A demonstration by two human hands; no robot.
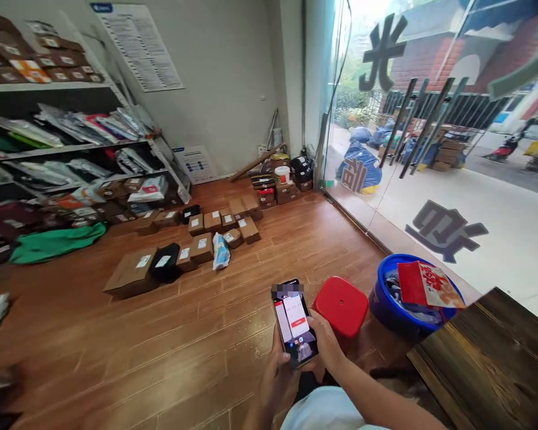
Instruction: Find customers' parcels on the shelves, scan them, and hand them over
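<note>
A smartphone is held upright in front of me, its screen lit with a white panel and a red button. My left hand wraps round its lower left side, with the thumb at the bottom edge. On the right side, my right hand also grips the phone, its thumb over the screen's right edge. Just beyond the right hand stands a red plastic stool.
A blue bin with a red bag on top stands by a dark wooden table. Cardboard boxes lie on the wooden floor. Shelves full of parcels line the left wall. Glass doors are at the right.
</note>
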